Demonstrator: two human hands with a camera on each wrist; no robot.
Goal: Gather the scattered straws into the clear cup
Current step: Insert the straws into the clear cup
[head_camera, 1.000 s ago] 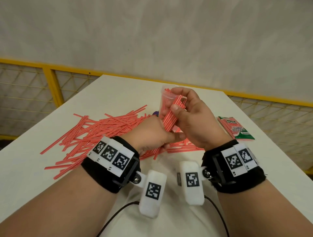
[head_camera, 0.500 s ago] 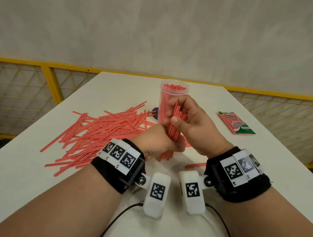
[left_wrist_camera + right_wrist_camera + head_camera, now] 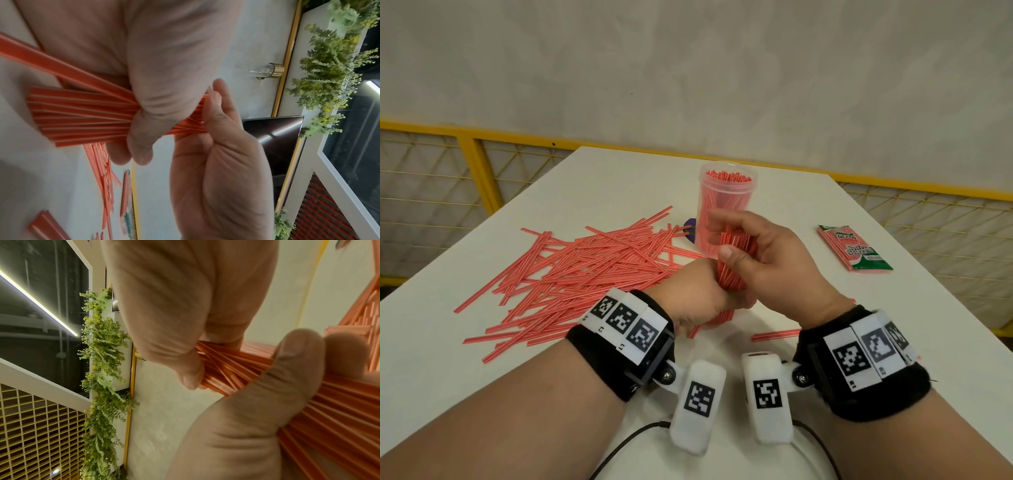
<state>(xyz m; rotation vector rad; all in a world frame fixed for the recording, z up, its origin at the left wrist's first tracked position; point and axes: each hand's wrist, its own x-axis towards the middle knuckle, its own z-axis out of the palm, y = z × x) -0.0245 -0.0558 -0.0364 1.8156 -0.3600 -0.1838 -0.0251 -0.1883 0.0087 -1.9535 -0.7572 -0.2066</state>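
A clear cup (image 3: 727, 205) stands upright on the white table (image 3: 599, 178), holding several red straws. Just in front of it, both hands hold one bundle of red straws (image 3: 732, 274) nearly upright. My left hand (image 3: 705, 291) grips the bundle's lower part, and my right hand (image 3: 746, 246) pinches its upper part between thumb and fingers. The left wrist view shows the left fingers (image 3: 148, 113) curled round the fanned bundle (image 3: 82, 116). The right wrist view shows the bundle (image 3: 236, 368) twisted between both hands. Many loose straws (image 3: 585, 270) lie on the left.
A green and red packet of straws (image 3: 854, 248) lies at the right of the table. A few straws (image 3: 775, 335) lie near my right wrist. A small purple object (image 3: 690, 228) peeks out left of the cup. Yellow mesh railing (image 3: 479, 171) rings the table.
Both hands have lifted the bundle off the table and turned it from slanted to nearly upright. The cup, partly hidden and tilted before, now stands in full view behind them.
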